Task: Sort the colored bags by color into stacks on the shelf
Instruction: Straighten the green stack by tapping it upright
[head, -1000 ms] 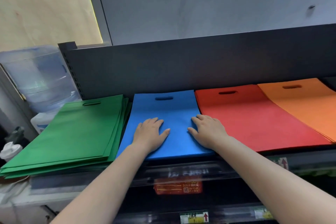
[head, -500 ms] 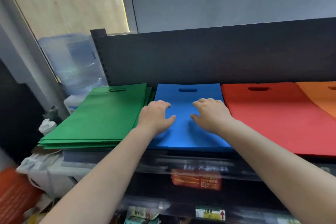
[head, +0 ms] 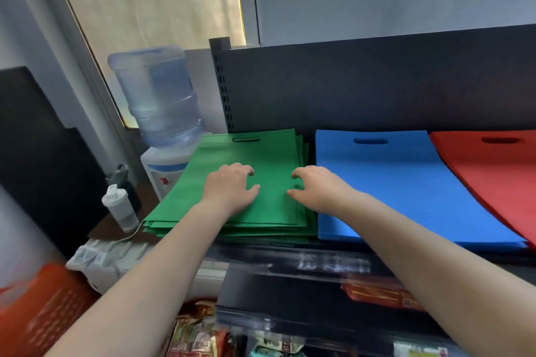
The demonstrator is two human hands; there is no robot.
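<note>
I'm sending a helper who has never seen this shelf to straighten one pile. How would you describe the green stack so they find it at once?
Start at the dark shelf with coloured bags along it. The green stack is the leftmost pile, beside the water dispenser bottle and left of the blue stack. Its edges are fanned unevenly, unlike blue's flush ones, and both hands are on it.

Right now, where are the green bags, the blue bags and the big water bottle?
Green fabric bag stack (head: 269,153), head view, top bag.
Blue fabric bag stack (head: 391,182), head view, top bag's middle.
Clear plastic water bottle (head: 162,95), head view, its body.
</note>
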